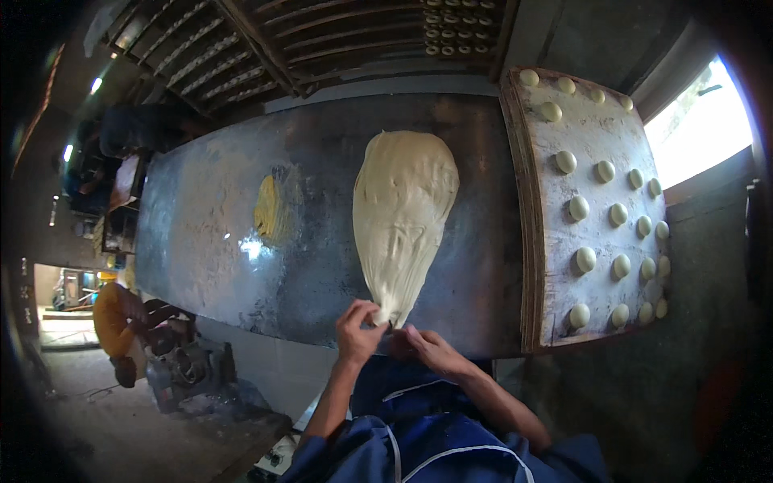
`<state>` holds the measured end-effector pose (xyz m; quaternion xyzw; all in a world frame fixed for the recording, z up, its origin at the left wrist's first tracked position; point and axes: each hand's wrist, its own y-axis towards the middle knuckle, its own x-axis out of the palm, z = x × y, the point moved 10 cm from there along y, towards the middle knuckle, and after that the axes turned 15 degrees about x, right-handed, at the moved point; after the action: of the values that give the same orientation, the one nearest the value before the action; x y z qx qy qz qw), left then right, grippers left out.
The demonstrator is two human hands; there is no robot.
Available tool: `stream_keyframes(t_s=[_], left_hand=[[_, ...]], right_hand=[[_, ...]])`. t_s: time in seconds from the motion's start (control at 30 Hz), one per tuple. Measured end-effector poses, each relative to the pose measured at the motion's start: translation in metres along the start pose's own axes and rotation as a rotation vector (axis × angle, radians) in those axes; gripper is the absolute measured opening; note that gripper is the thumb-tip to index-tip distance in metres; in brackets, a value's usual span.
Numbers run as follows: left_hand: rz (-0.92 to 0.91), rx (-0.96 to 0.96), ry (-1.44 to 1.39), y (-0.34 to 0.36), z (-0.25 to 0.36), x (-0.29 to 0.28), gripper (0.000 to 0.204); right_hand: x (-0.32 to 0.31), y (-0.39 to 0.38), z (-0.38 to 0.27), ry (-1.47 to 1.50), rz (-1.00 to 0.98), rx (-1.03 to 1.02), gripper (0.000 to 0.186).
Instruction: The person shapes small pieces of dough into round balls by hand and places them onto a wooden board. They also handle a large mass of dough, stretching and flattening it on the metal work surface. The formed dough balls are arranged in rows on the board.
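Note:
A large, smooth, pale mass of dough [407, 197] lies lengthwise on the dark metal worktable [322, 137]. It is broad at the far end and narrows to a stretched tip near me. My left hand [358, 330] is closed around the left side of that tip, thumb and fingers pinching the dough. Just right of the tip, my right hand [437, 352] has its fingers drawn together close to the dough. Shadow hides its fingertips, so I cannot make out what is between them.
Stacked wooden boards [531, 217] stand at the table's right, the top one carrying rows of round dough balls [578, 208]. A yellowish smear [266, 208] marks the table's left half. Racks [346, 40] with dough pieces line the back. Far left, a person in orange [115, 322] bends beside a machine [189, 366].

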<state>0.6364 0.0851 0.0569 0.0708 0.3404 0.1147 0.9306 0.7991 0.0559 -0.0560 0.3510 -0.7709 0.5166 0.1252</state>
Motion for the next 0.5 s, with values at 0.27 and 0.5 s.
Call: stream_keyframes(t_s=[0.27,0.5], left_hand=[[-0.503,-0.523,-0.351,-0.064,-0.018,-0.026,0.04],[-0.381,-1.255,-1.85,-0.059,-0.026,0.143,0.033]], right_hand=[[0.012,0.023,-0.039,-0.125,0.56,-0.134,0.037],[0.095,-0.083,-0.065,-0.876,1.019,-0.393,0.026]])
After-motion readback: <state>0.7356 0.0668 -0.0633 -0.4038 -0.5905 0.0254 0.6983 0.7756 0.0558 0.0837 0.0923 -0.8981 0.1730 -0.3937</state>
